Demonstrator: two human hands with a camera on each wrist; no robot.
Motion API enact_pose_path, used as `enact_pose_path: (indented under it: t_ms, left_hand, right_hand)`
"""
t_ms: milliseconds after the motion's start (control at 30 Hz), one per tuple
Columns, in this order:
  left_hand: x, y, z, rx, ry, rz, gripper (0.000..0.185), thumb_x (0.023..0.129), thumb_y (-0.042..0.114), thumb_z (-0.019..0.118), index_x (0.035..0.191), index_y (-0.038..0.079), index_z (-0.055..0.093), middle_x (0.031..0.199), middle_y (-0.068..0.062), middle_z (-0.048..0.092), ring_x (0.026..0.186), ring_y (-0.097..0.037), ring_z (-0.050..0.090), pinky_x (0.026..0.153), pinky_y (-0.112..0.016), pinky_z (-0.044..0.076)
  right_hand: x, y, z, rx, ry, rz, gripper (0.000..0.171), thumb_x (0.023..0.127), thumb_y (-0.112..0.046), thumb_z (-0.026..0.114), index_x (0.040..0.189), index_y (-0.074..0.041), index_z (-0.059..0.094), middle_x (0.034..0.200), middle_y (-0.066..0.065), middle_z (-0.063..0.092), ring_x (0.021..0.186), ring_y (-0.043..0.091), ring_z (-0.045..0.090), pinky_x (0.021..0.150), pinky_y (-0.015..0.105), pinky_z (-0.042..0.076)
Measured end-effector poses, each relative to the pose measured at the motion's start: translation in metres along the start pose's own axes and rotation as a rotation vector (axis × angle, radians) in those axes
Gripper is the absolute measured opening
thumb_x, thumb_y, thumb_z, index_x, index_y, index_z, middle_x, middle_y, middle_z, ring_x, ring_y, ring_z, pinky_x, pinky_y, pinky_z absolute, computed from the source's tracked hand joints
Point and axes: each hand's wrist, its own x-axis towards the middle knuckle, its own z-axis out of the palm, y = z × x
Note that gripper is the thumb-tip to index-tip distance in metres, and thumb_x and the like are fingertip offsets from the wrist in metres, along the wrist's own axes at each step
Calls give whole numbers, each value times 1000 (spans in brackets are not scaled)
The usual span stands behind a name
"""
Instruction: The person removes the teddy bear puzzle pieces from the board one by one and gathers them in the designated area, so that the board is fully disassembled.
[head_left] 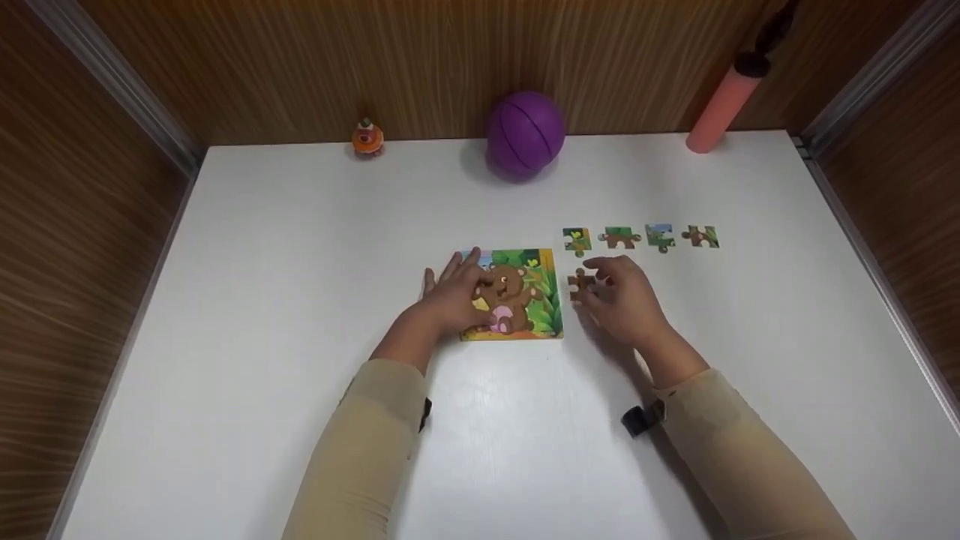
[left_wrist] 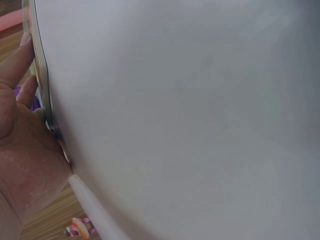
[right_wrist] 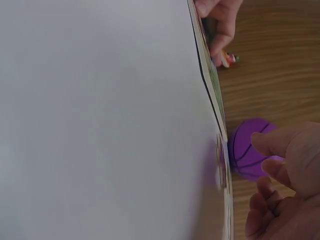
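Puzzle (head_left: 544, 296) on the white table (head_left: 300, 217), left hand (head_left: 452, 300) resting spread on it.
The hands are apart; the right hand (head_left: 628, 300), thumb and forefinger parted, is at a piece (head_left: 576, 286) beside the puzzle, contact unclear. Four more pieces (head_left: 619, 235) lie in a row beyond; farther back are a ball (head_left: 525, 135), toy (head_left: 367, 139) and pink tube (head_left: 722, 112).

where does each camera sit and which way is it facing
Head: worn on the head, facing forward and down at the puzzle; left hand, right hand and sleeves show.
Left wrist: worn there, facing across the table; part of the left hand shows.
Right wrist: worn there, facing across the table; right hand and part of the left hand show.
Head and right wrist share the purple ball and both hands.
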Motion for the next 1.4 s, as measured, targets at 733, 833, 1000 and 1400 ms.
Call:
enact_pose_path:
  t_ms: [733,833,1000,1400]
  left_hand:
    - [0,0,2,23,-7,-9,66,95,36,81,151,21,50,179,2,0,163,-22,-9,125,-56,-17]
    - [-1,0,2,28,-7,-9,66,95,38,81,150,21,50,179,2,0,163,-22,-10,125,-55,-17]
    - [0,0,2,25,-4,-8,73,94,43,80,154,21,46,179,2,0,163,-22,-10,125,-54,-17]
    - [1,-1,-1,54,-12,-13,95,94,41,81,170,24,26,179,2,0,163,-22,-9,126,-57,-15]
  right_hand:
    - [6,-50,55,-74,-188,-77,41,99,-16,76,136,-1,68,112,11,66,98,24,60,96,49,51]
    - [7,-53,61,-87,-227,-106,38,100,-21,75,132,-2,70,108,9,64,97,24,58,83,42,52]
    - [10,-57,66,-128,-252,-154,38,102,-25,73,131,-1,71,108,11,65,99,27,58,86,45,51]
    - [12,-58,72,-137,-239,-122,41,99,-23,73,133,0,70,126,16,67,122,36,60,107,52,48]
